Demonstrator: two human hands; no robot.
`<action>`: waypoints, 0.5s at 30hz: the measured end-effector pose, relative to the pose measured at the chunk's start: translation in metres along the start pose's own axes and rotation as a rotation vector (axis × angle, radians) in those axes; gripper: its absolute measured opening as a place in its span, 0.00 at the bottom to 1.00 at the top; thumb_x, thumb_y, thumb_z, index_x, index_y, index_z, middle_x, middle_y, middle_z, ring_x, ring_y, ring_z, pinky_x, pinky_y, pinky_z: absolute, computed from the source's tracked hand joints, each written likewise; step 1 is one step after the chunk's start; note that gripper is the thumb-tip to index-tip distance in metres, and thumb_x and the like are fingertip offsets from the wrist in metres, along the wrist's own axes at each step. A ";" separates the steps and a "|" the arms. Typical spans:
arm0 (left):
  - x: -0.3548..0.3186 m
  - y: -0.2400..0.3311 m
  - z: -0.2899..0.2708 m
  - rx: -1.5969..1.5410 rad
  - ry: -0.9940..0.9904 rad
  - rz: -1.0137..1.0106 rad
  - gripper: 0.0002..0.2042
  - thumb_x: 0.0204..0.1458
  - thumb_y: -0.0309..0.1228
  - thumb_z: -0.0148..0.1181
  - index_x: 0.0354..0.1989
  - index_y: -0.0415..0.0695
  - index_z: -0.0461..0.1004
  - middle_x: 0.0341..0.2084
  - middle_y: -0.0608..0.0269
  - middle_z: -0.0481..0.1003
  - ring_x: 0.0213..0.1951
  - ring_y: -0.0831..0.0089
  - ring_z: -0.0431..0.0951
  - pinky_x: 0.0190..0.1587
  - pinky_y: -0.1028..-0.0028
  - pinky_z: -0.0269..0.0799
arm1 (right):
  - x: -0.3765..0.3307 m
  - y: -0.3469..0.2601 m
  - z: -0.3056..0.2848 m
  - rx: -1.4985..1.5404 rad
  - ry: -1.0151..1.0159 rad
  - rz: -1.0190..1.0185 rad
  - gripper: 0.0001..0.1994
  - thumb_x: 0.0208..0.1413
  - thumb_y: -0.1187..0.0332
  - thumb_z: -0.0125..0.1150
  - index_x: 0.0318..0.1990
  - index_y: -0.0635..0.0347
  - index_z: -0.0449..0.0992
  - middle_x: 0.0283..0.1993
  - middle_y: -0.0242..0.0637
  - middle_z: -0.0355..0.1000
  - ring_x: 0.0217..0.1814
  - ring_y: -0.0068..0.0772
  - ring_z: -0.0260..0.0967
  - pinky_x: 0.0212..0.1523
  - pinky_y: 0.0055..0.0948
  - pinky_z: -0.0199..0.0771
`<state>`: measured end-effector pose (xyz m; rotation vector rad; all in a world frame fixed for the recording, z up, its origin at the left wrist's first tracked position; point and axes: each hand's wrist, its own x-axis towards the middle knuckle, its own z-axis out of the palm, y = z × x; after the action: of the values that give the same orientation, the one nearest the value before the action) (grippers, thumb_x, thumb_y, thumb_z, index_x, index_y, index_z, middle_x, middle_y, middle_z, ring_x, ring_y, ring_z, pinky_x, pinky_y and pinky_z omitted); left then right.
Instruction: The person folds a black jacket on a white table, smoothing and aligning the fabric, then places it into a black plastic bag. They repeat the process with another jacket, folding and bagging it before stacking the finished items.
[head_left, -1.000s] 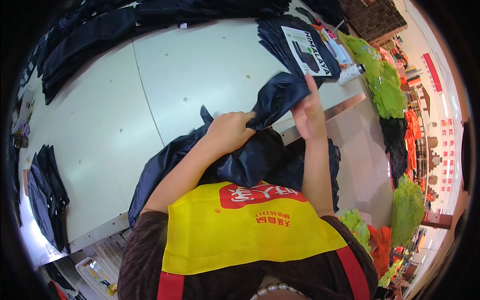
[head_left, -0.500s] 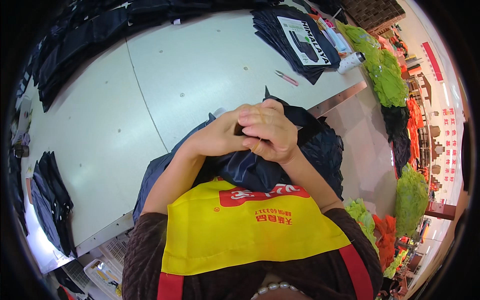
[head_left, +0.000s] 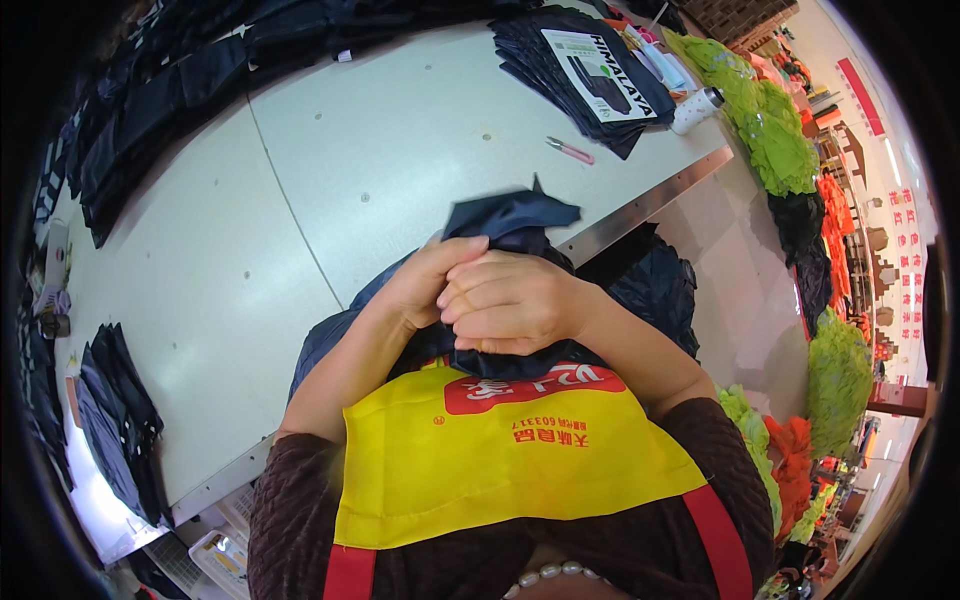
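Yellow apron (head_left: 510,485) fills the bottom of my feed, just off the near edge of the white table (head_left: 300,190), which I'll use for all the places. Right at that edge, the left hand (head_left: 428,282) and the right hand (head_left: 515,300) are together, fingers curled up against each other, and as far as I can tell from my remote end both are clamped on a wad of dark blue fabric (head_left: 512,217). Exactly which fingers pinch it, I can't see. It pokes out past the knuckles over the table top and droops below them on the near side. More dark cloth (head_left: 655,295) sits crumpled just off the table's edge, right of the hands; can't say if it's the same piece.

Progress-wise, going by my view alone, I'd call the held piece unfinished: it's bunched up, not laid flat anywhere.

At the table's left end there's a bundle of dark pieces (head_left: 125,420). Pink-handled snips (head_left: 572,150) lie on the top toward the right side, nobody touching them. Further on, near the far right corner, a layered stack (head_left: 522,72) with a printed card (head_left: 598,78) on top looks done, I reckon. A white cylinder (head_left: 697,110) is just beside it. The long dark row (head_left: 200,95) along the table's far side could be finished or waiting, no way for me to tell. Past the right side: lime-green heaps (head_left: 780,140).
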<state>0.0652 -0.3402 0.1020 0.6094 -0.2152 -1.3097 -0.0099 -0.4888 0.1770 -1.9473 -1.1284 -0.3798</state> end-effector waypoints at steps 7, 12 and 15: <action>0.009 -0.002 0.032 -0.299 0.400 0.428 0.19 0.57 0.47 0.50 0.33 0.40 0.70 0.26 0.54 0.75 0.32 0.60 0.77 0.38 0.66 0.73 | -0.048 -0.017 0.011 1.160 0.798 0.253 0.17 0.51 0.52 0.61 0.34 0.58 0.72 0.35 0.38 0.73 0.43 0.37 0.70 0.44 0.33 0.69; 0.006 -0.001 0.056 -0.146 0.534 0.522 0.14 0.57 0.41 0.51 0.36 0.39 0.70 0.25 0.54 0.74 0.29 0.62 0.76 0.37 0.68 0.73 | -0.031 -0.017 -0.002 1.124 0.966 0.524 0.50 0.40 0.40 0.65 0.67 0.52 0.46 0.69 0.48 0.47 0.72 0.42 0.42 0.54 0.33 0.61; 0.005 -0.005 0.063 0.690 0.405 0.562 0.08 0.54 0.30 0.53 0.34 0.37 0.71 0.25 0.54 0.75 0.30 0.64 0.77 0.36 0.69 0.71 | -0.053 0.004 0.006 0.697 0.773 0.502 0.62 0.31 0.51 0.76 0.69 0.50 0.32 0.70 0.49 0.42 0.72 0.44 0.40 0.64 0.35 0.50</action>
<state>0.0321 -0.3642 0.1510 1.2751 -0.4710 -0.5260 -0.0363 -0.5153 0.1392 -1.2075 -0.1928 -0.3490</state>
